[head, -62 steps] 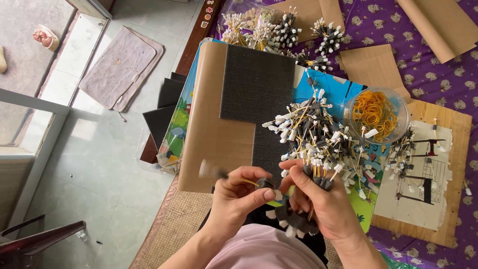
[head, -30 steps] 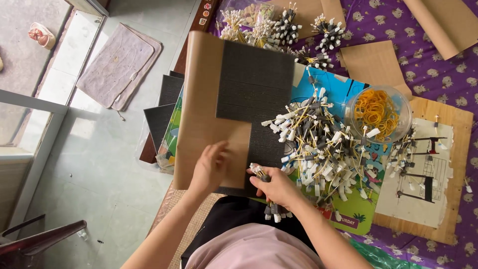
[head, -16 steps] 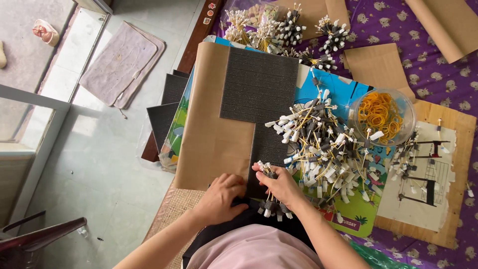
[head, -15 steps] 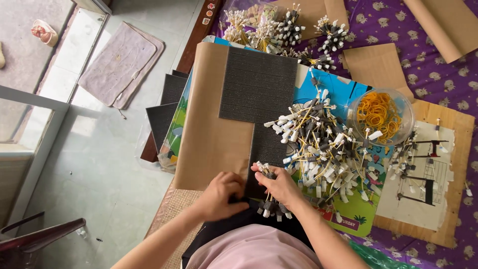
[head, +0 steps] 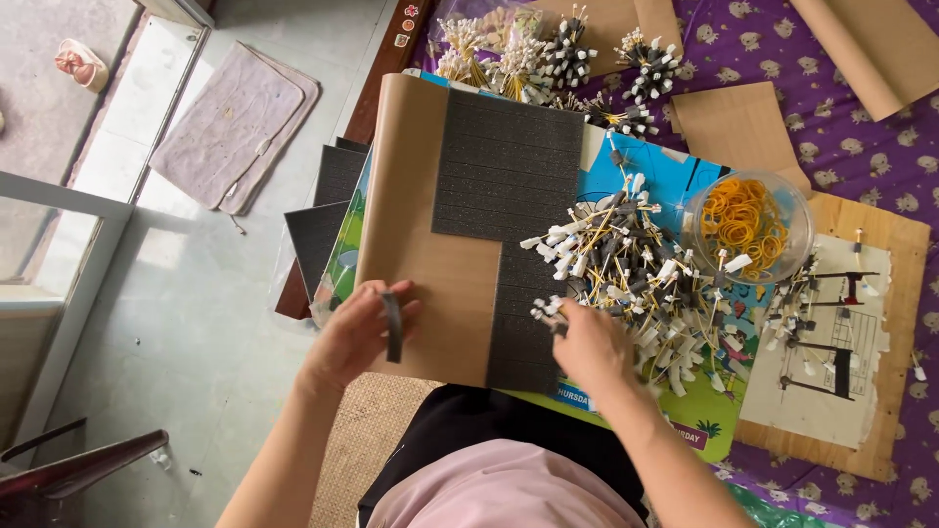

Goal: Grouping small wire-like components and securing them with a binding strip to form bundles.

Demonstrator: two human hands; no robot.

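Fingers of the left hand (head: 357, 332) now pinch a short dark foam strip (head: 393, 327), lifted off the foam sheet (head: 504, 166) on the brown backing paper (head: 416, 196), where half a second ago both hands were pressed together at the sheet's near edge. The right hand (head: 592, 342) has moved apart to the heap of white-tipped wires (head: 626, 264), closed on a small bunch of them (head: 548, 311). Beyond the heap stands a clear bowl of yellow rubber bands (head: 748, 220), so strip and bunch are both in hand but not yet joined.
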